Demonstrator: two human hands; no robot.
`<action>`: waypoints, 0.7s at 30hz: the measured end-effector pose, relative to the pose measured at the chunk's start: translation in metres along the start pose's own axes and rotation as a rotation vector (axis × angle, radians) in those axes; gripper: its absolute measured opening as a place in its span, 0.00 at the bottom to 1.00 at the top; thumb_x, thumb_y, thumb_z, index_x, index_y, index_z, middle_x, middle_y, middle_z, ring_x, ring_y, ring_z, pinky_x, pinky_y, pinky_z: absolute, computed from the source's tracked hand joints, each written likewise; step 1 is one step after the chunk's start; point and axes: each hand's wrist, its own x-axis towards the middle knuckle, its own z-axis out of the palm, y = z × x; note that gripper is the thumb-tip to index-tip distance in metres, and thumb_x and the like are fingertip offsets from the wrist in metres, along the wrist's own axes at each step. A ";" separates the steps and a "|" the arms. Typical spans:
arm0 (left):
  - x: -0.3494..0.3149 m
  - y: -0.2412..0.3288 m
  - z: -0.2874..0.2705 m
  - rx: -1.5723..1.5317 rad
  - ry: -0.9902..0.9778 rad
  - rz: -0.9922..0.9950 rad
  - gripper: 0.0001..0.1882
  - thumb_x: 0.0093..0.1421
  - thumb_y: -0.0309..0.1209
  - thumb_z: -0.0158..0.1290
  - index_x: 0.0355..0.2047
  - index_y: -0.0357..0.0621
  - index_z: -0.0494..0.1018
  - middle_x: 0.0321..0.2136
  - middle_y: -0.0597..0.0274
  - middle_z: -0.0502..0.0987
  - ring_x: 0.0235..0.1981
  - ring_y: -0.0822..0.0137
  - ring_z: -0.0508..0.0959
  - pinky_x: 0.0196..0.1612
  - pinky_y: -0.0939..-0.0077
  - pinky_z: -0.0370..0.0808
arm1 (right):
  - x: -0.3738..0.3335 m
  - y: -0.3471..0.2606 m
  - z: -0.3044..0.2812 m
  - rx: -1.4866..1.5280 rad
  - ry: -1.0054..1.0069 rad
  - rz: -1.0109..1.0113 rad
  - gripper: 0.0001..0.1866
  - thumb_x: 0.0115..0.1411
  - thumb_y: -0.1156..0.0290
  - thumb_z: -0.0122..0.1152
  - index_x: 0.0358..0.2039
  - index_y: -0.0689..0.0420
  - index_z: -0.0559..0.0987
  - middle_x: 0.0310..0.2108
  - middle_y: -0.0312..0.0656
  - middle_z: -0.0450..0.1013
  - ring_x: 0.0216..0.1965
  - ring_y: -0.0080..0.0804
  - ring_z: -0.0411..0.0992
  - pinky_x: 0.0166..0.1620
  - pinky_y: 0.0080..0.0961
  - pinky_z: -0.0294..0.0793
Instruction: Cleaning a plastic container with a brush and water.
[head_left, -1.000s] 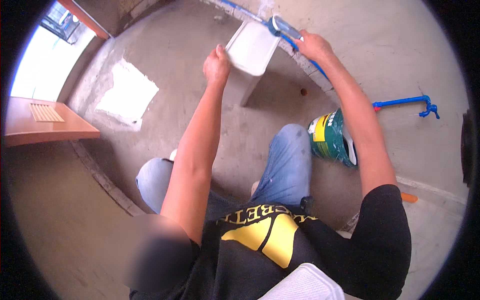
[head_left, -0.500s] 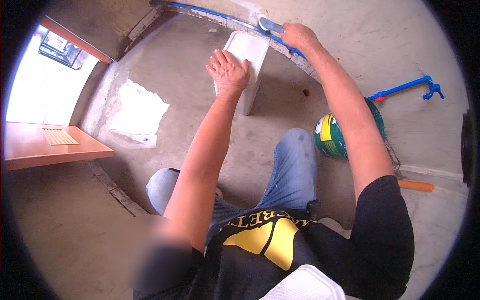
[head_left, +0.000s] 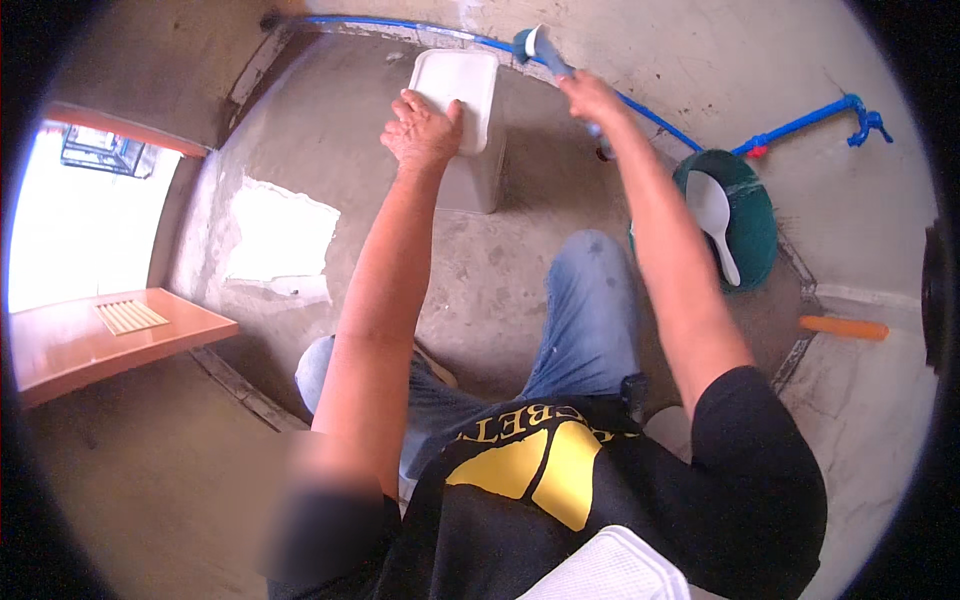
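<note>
My left hand (head_left: 425, 132) lies with its fingers apart on the lid of a white, tall rectangular bin (head_left: 470, 85). The bin stands on the bare concrete floor. My right hand (head_left: 592, 97) is closed round the handle of a scrubbing brush (head_left: 545, 52) with a blue-grey body. The brush head is at the foot of the far wall, by a blue pipe (head_left: 655, 118); whether its bristles touch the wall I cannot tell. Part of the handle is hidden in my fist.
On the right a green bucket (head_left: 755, 225) holds a white dipper (head_left: 712, 215), below a blue tap (head_left: 868, 125) on the wall. An orange stick-like piece (head_left: 845, 327) lies near the right wall. At left, a brown board (head_left: 190, 330) juts in beside a bright doorway (head_left: 85, 225).
The brush has turned from nearly level to slanting up and left, and my right hand sits a little lower. My view has shifted, and the bucket's inside now shows. My left hand stays on the bin.
</note>
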 end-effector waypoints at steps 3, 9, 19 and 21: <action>0.015 -0.003 0.004 -0.015 -0.055 -0.067 0.49 0.56 0.62 0.41 0.65 0.35 0.45 0.61 0.46 0.56 0.58 0.45 0.63 0.58 0.51 0.58 | -0.034 0.010 0.073 0.318 0.066 -0.152 0.20 0.63 0.54 0.47 0.42 0.60 0.72 0.39 0.57 0.73 0.42 0.57 0.72 0.44 0.46 0.71; 0.056 -0.121 -0.002 -0.315 -0.049 -0.310 0.56 0.52 0.69 0.40 0.65 0.31 0.43 0.64 0.36 0.47 0.65 0.44 0.52 0.65 0.56 0.51 | -0.094 0.009 0.177 0.223 -0.085 0.094 0.19 0.61 0.57 0.46 0.43 0.59 0.72 0.42 0.59 0.73 0.47 0.57 0.70 0.50 0.48 0.67; 0.065 -0.144 -0.009 -0.354 -0.248 0.080 0.52 0.47 0.65 0.52 0.66 0.52 0.49 0.64 0.34 0.45 0.65 0.41 0.50 0.65 0.52 0.52 | -0.089 -0.020 0.144 0.031 -0.156 -0.057 0.19 0.61 0.61 0.50 0.46 0.61 0.70 0.40 0.57 0.74 0.45 0.56 0.72 0.47 0.46 0.70; 0.069 -0.154 -0.015 -0.341 -0.083 -0.330 0.54 0.43 0.63 0.57 0.64 0.49 0.50 0.61 0.33 0.51 0.63 0.40 0.55 0.62 0.50 0.57 | -0.109 -0.051 0.154 0.141 -0.149 -0.184 0.22 0.61 0.59 0.49 0.53 0.56 0.68 0.37 0.57 0.74 0.41 0.57 0.73 0.46 0.49 0.70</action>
